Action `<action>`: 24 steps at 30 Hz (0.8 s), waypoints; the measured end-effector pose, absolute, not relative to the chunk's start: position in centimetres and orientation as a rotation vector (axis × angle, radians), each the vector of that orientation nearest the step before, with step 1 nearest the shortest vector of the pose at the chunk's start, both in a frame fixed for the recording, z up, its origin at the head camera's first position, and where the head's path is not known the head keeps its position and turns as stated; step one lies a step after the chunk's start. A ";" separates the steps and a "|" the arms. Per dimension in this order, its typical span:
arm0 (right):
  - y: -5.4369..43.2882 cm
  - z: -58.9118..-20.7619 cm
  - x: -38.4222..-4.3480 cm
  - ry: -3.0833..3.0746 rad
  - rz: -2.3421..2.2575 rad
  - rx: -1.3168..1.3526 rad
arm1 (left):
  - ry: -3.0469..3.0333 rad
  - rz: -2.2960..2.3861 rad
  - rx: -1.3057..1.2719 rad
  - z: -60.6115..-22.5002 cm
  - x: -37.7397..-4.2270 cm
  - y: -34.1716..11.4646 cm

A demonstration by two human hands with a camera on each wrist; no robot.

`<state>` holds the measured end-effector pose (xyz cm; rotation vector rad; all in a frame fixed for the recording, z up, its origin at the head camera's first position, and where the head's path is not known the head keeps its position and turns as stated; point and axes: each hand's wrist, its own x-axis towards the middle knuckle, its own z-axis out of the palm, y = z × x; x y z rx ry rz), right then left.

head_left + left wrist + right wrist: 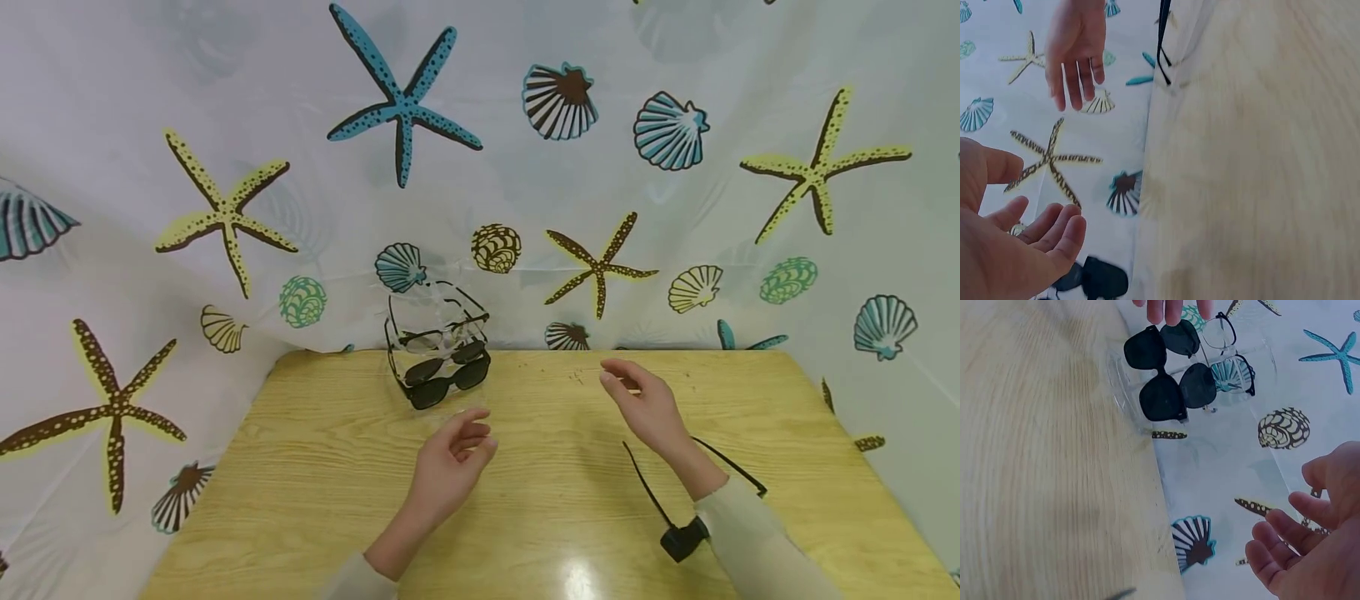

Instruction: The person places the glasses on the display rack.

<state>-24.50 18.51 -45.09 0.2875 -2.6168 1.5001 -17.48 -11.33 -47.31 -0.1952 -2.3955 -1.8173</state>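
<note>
Both hands hover over a wooden table with nothing in them. My left hand (448,471) has loosely bent fingers and is nearest a clear stand of eyewear, just behind it. That stand carries black sunglasses (450,381) at the bottom, dark-lensed sunglasses (1197,385) above and clear-lensed glasses (444,335) higher up. My right hand (649,408), fingers relaxed, is above another pair of black glasses (681,538) on the table, their arms spread. The right forearm and sleeve hide part of that pair.
The wooden table (540,483) has its back edge against a white curtain (480,192) printed with starfish and shells. The same cloth hangs along the left and right sides. The clear stand (1125,400) is at the back, left of middle.
</note>
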 end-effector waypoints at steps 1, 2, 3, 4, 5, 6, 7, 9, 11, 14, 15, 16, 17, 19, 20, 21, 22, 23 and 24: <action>19.0 -45.2 -24.2 -2.619 1.491 0.286 | -2.400 -1.837 -0.214 -47.5 -17.3 -10.8; 19.5 -45.2 -23.8 -2.622 1.478 0.288 | -2.404 -1.857 -0.234 -47.7 -17.1 -10.2; 20.0 -45.3 -23.6 -2.629 1.459 0.290 | -2.407 -1.871 -0.256 -47.9 -16.9 -9.7; 20.5 -45.3 -23.2 -2.634 1.444 0.291 | -2.416 -1.887 -0.274 -48.1 -16.7 -9.2; 21.0 -45.3 -22.9 -2.639 1.435 0.290 | -2.427 -1.900 -0.294 -48.3 -16.5 -8.8; 21.5 -45.3 -22.6 -2.641 1.427 0.289 | -2.438 -1.917 -0.312 -48.5 -16.3 -8.3; 22.0 -45.4 -22.2 -2.647 1.414 0.289 | -2.448 -1.935 -0.333 -48.6 -16.1 -7.9; 23.0 -45.6 -21.5 -2.655 1.393 0.286 | -2.466 -1.974 -0.373 -48.9 -15.6 -7.2; 24.2 -45.7 -20.7 -2.659 1.361 0.276 | -2.481 -2.017 -0.403 -49.2 -15.2 -6.4; 25.9 -45.7 -19.8 -2.656 1.292 0.254 | -2.490 -2.073 -0.443 -49.5 -14.6 -5.2; 26.5 -45.8 -19.6 -2.659 1.263 0.244 | -2.494 -2.088 -0.452 -49.6 -14.4 -4.8; 27.1 -45.7 -19.3 -2.661 1.243 0.232 | -2.495 -2.105 -0.466 -49.7 -14.3 -4.4; 27.6 -45.8 -19.0 -2.665 1.229 0.223 | -2.497 -2.122 -0.477 -49.7 -14.1 -4.0; 28.6 -45.9 -18.6 -2.679 1.213 0.207 | -2.508 -2.141 -0.493 -49.8 -13.9 -3.2; 29.0 -45.9 -18.4 -2.689 1.209 0.198 | -2.513 -2.152 -0.501 -49.9 -13.7 -2.9; 29.4 -46.0 -18.2 -2.700 1.201 0.188 | -2.516 -2.165 -0.506 -49.9 -13.6 -2.5; 29.8 -46.2 -18.0 -2.709 1.199 0.178 | -2.520 -2.174 -0.510 -49.9 -13.4 -2.1; 30.1 -46.3 -17.7 -2.718 1.196 0.169 | -2.526 -2.184 -0.508 -49.9 -13.3 -1.8; 30.4 -46.4 -17.6 -2.726 1.190 0.156 | -2.532 -2.187 -0.510 -50.0 -13.1 -1.4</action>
